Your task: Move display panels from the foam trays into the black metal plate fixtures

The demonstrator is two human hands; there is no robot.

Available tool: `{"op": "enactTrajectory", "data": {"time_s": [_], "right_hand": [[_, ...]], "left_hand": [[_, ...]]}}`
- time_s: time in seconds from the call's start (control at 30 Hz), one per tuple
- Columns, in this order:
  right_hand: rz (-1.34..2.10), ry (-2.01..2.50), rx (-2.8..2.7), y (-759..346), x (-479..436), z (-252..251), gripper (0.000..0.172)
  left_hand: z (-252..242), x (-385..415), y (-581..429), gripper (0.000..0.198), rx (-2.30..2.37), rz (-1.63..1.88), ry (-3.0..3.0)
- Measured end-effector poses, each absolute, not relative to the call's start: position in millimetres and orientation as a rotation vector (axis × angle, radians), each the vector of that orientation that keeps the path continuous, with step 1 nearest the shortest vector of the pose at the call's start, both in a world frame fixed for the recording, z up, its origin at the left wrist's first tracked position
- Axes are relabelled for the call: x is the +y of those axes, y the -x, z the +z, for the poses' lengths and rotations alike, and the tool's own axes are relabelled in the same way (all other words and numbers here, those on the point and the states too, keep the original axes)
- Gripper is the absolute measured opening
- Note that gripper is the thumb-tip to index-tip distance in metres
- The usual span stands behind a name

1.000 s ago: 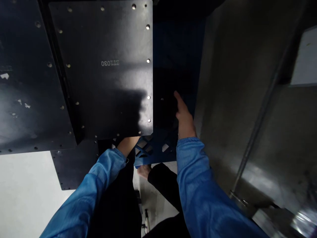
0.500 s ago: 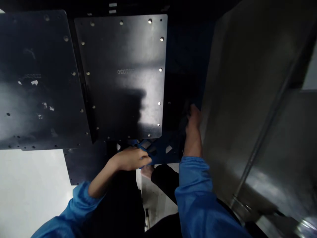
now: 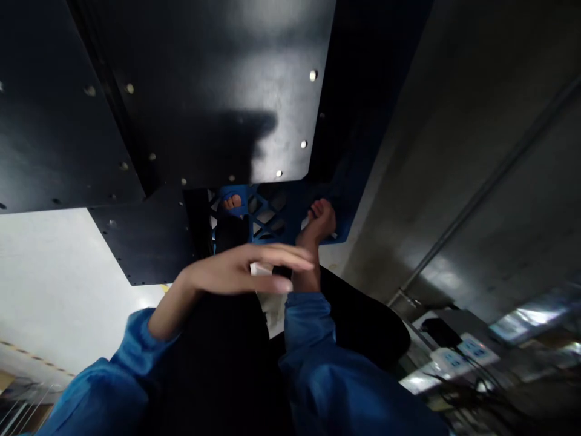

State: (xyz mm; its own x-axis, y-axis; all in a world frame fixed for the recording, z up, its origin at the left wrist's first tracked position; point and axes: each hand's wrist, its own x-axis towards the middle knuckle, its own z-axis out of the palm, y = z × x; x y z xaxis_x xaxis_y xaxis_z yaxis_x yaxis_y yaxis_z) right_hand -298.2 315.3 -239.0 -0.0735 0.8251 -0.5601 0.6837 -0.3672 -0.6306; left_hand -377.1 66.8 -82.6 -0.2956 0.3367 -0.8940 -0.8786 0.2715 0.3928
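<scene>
The left hand [image 3: 247,269] is blurred at mid-frame, palm down, its fingers stretched toward the right and the thumb apart; its grip is open and has hold of nothing visible. Its fingertips overlap the right forearm in view; whether they touch it, I cannot tell. The right hand [image 3: 322,218], right of centre, has its fingers curled inward over a blue lattice base [image 3: 293,203]; whether it holds anything is hidden.

Above both hands, the central dark panel [image 3: 204,60] fills the upper middle, its lower edge lined with holes and ending in a clipped corner at right. A narrow dark gap parts it from the left dark panel [image 3: 40,121] in the upper left. A smaller dark panel [image 3: 140,242] sits below them, its edge bordering open pale floor [image 3: 68,266] at left. On the right, a metal surface [image 3: 445,151] with a slanting rod [image 3: 476,204] bounds the space. At lower right, a white power strip [image 3: 447,358] has markings too small to read.
</scene>
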Motion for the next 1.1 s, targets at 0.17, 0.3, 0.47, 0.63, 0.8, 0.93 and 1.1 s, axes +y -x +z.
{"op": "enactTrajectory", "data": {"time_s": [0.17,0.3,0.47,0.63,0.8,0.93,1.1], "right_hand": [[1.786,2.064,-1.509,272.6,265.8,-218.8,0.038],[2.623,1.666,-1.209,269.6,236.6,-165.5,0.074],[2.729,1.362,-1.464,259.7,211.0,-114.5,0.046],[2.591,1.325,-1.649,242.5,203.1,-108.4,0.046],[2.637,1.296,-1.632,253.9,212.2,-110.6,0.047],[2.628,1.301,-1.709,267.1,219.7,-116.7,0.042],[1.970,1.411,-2.015,289.8,267.7,-172.9,0.065]], "left_hand": [[-93.1,79.1,367.8,0.056,1.875,1.117,0.247],[-108.4,75.4,344.8,0.054,2.073,0.968,-0.510],[-127.0,65.9,304.2,0.059,2.111,0.968,-0.561],[-125.9,63.2,291.8,0.057,2.094,1.074,-0.560],[-119.3,69.8,307.6,0.063,2.220,0.826,-0.779],[-118.5,76.9,317.8,0.068,2.305,0.581,-0.953],[-142.0,83.2,321.8,0.069,2.260,0.758,-0.772]]}}
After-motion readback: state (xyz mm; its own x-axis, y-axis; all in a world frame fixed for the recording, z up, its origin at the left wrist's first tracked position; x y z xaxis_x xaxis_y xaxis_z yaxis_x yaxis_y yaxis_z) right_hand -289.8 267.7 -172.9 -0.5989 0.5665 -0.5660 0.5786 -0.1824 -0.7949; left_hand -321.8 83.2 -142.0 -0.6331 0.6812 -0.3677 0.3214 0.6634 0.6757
